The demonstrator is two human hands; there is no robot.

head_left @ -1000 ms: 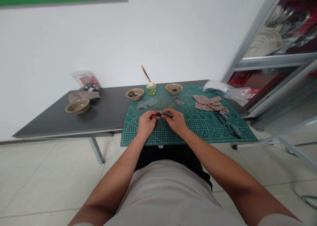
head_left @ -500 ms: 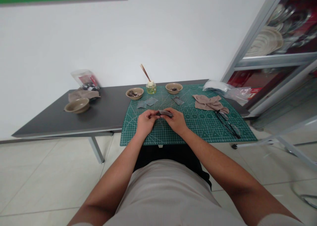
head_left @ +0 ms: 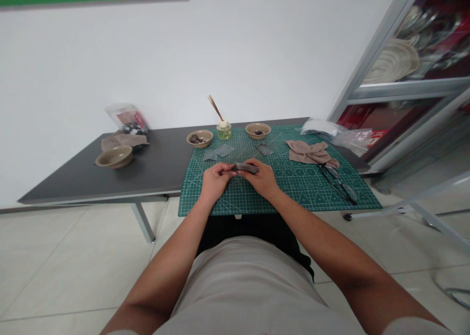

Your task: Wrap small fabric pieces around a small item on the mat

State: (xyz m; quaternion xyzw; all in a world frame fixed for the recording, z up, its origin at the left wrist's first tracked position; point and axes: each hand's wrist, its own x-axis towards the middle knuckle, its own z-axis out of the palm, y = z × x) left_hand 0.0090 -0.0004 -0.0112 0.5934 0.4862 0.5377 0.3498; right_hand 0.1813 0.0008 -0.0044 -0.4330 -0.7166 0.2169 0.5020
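Note:
Both hands meet over the middle of a green cutting mat (head_left: pixel 301 190). My left hand (head_left: pixel 214 180) and my right hand (head_left: pixel 261 178) are closed, each pinching an end of a small dark grey flat piece (head_left: pixel 246 167) held just above the mat. Its left end is covered by my left fingers. Beyond the hands lie two grey patches (head_left: pixel 219 152) and another small grey piece (head_left: pixel 264 149) on the mat.
Two small tan bowls (head_left: pixel 199 138) (head_left: pixel 258 130) with dark bits flank a glass jar with sticks (head_left: pixel 223 128). Beige cloth (head_left: pixel 310 152) and scissors (head_left: pixel 340 183) lie at the right. A larger bowl (head_left: pixel 114 155), cloth and a plastic bag (head_left: pixel 127 118) are at the table's left. A glass cabinet (head_left: pixel 411 75) stands right.

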